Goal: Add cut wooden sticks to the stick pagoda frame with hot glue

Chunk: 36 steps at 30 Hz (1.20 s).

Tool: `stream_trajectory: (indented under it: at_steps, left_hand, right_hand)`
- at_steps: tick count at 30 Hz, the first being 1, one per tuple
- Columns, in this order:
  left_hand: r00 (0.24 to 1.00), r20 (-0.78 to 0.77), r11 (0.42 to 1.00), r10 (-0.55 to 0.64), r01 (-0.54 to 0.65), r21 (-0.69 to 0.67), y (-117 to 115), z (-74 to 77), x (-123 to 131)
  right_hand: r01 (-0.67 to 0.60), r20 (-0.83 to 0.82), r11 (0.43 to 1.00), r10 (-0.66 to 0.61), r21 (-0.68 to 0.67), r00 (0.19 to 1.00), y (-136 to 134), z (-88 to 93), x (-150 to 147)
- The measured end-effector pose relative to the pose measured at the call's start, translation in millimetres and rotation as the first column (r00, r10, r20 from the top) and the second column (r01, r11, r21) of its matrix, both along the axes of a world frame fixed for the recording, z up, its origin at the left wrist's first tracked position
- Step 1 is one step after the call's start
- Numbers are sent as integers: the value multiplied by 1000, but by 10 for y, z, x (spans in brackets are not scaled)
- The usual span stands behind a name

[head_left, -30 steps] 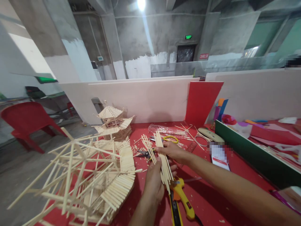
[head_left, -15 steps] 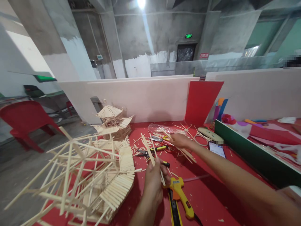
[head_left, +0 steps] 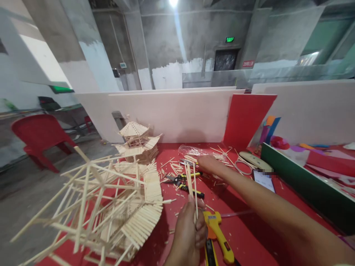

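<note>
Sorting sticks (head_left: 189,181), seemingly | left hand (head_left: 188,231): closed round a few, lower centre of frame | right hand (head_left: 208,164): apart, at centre above counter (head_left: 256,242), fingers hidden, grip untellable | next move: probably wants a steady left hold, clear of cutters (head_left: 179,179)

Gray wall (head_left: 199,33) with white paint (head_left: 169,77), bright light (head_left: 173,3) up high, green sign (head_left: 230,39) over dark door (head_left: 226,60), red chair (head_left: 44,135) on gray floor (head_left: 19,195)
</note>
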<state>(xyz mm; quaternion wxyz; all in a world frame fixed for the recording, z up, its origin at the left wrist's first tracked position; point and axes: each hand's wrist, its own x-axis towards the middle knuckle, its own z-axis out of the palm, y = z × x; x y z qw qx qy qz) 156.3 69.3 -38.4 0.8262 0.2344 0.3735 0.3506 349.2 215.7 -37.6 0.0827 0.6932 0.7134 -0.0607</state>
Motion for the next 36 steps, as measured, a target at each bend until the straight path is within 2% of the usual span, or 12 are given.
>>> stream_trajectory:
  at_steps: [4, 7, 9, 12, 16, 19, 22, 24, 26, 29, 33, 36]
  left_hand:
    - [992, 3, 991, 128, -128, 47, -117, -84, 41]
    - [974, -1, 973, 225, -225, 56, -176, -120, 30]
    - [968, -9, 965, 251, -250, 81, -198, -146, -27]
    - [972, -24, 968, 234, -231, 98, -220, -212, -164]
    - [983, -10, 982, 185, -184, 51, -229, -316, -299]
    - [987, 5, 987, 161, -161, 25, -218, -333, -312]
    - [990, 23, 990, 138, -139, 18, -221, -281, -304]
    - [990, 24, 990, 135, -136, 21, -245, -225, -308]
    - [991, 17, 991, 135, -135, 25, -295, -167, -319]
    - [991, 3, 990, 136, -136, 25, -425, -108, -337]
    - [993, -13, 988, 116, -114, 100, -658, -126, -416]
    - [992, -123, 974, 5, 23, 227, -810, -151, -614]
  right_hand:
    - [-111, -220, 991, 92, -80, 971, 98, 4, -323]
    - [-119, -302, 987, 82, -108, 950, 233, 22, -605]
    - [-107, -314, 986, 62, -130, 947, 362, 34, -786]
    - [-117, -296, 979, 63, -169, 953, 581, 44, -1040]
    - [-159, -258, 965, 102, -210, 961, 815, 27, -1351]
    - [-172, -266, 962, 113, -212, 957, 876, 28, -1497]
    - [-166, -330, 972, 104, -166, 938, 806, 117, -1446]
    - [-148, -413, 982, 88, -116, 907, 660, 236, -1288]
    - [-124, -522, 989, 64, -82, 851, 399, 375, -1071]
    - [-91, -696, 993, 15, -73, 717, -225, 526, -776]
    - [-53, -865, 996, -31, -67, 502, -1263, 508, -664]
    - [-46, -947, 998, -19, -35, 320, -1887, 398, -796]
